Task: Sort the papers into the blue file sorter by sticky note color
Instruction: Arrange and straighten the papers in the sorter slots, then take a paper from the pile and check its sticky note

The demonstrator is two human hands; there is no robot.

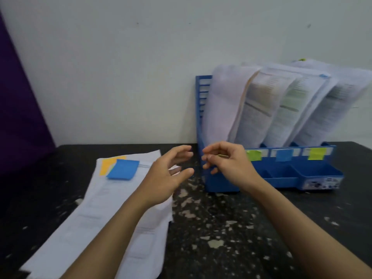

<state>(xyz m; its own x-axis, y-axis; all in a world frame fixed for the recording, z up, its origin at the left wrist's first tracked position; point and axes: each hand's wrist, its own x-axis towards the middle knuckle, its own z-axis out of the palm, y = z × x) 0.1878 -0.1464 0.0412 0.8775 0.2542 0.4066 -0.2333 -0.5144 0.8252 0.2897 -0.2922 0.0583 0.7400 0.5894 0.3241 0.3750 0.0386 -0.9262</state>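
At 9 o'clock on the black speckled table (211, 228) lies the loose paper stack (104, 208), its top sheet carrying a blue sticky note (123, 169) over an orange sticky note (107, 163). The left hand (167, 178) hovers over the stack's right edge, fingers loosely curled and holding nothing; it would do well to lift only that top sheet. At 3 o'clock the right hand (225, 164), equally empty, hangs before the blue file sorter (281, 174), whose blue label (284, 155) marks the likely slot.

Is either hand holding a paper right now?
No: the left hand and the right hand hover with nothing in them, and the loose papers lie flat on the table.
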